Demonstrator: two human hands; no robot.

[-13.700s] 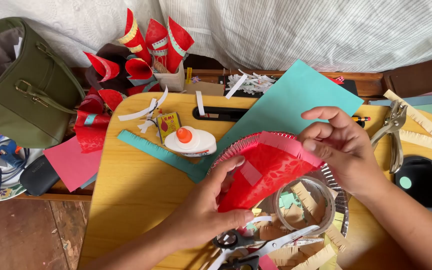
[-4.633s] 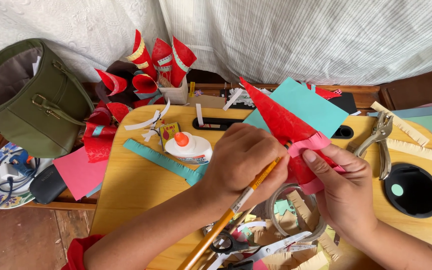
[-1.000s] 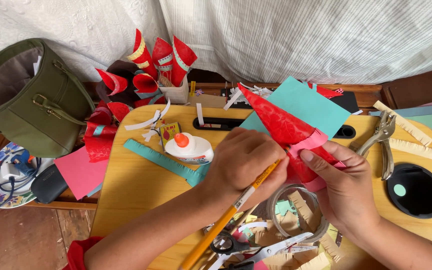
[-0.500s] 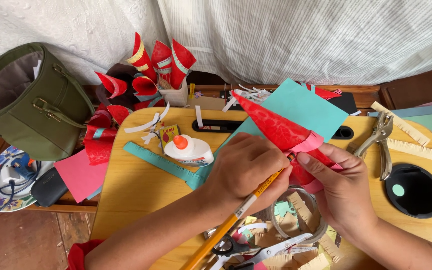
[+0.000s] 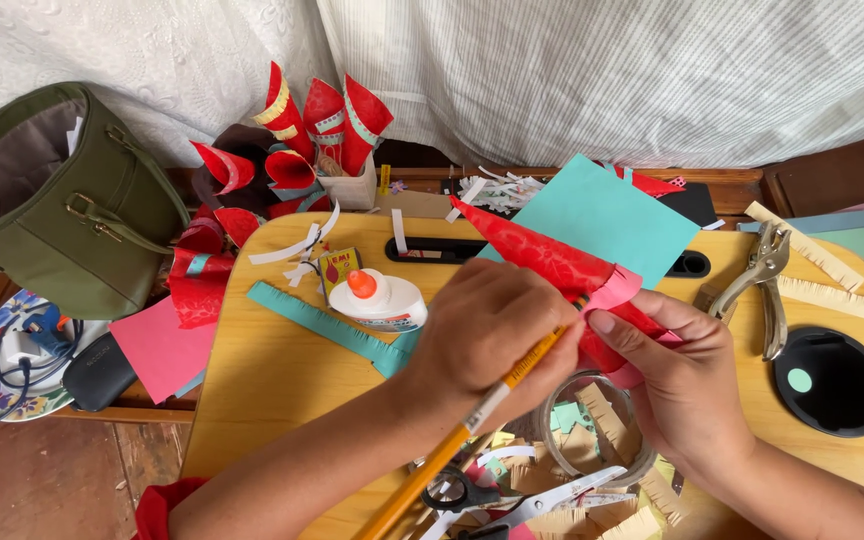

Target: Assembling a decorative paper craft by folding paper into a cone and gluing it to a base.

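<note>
Over a yellow wooden lap table [image 5: 272,390] I hold a red paper cone [image 5: 537,255] with its point aimed up and left. My right hand [image 5: 677,385] grips the cone's wide end, where a pink paper edge [image 5: 607,293] shows. My left hand [image 5: 487,330] holds a long orange brush handle [image 5: 452,450] whose tip touches the cone near that pink edge. A white glue bottle with an orange cap [image 5: 377,298] lies just left of my left hand.
Teal paper sheet [image 5: 612,215] and a teal fringed strip [image 5: 317,325] lie on the table. Scissors [image 5: 512,500], a clear round container of scraps [image 5: 592,440], a hole punch [image 5: 762,280], a black round dish [image 5: 832,380]. Finished red cones [image 5: 322,115] stand at the back. A green bag [image 5: 62,200] sits left.
Since the oldest frame the flat red piece has become a rolled cone and my left hand has picked up the brush. Over the last second the cone tilted slightly lower.
</note>
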